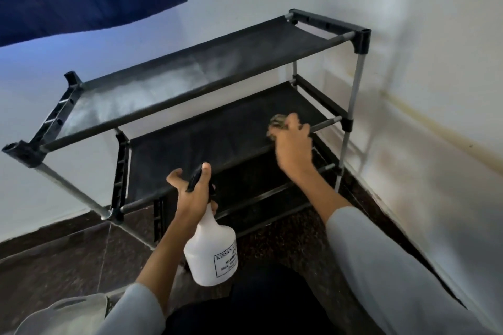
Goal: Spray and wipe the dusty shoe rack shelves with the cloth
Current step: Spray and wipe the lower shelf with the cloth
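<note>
At the middle shelf's (206, 141) right front corner, the right hand (292, 148) grips the cloth (277, 124), unwiped fabric running leftward along the shelf's length, while the left hand (190, 196) clasps the bottle (211, 250).

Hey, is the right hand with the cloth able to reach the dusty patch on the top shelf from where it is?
Probably yes: the right hand presses the cloth on the middle shelf's front edge, and the top shelf lies open above, nothing on it.

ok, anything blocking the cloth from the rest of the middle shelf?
Nothing visible. The right hand holds the cloth on the middle shelf, whose fabric lies bare leftward. The top shelf sits above, not in its path.
</note>
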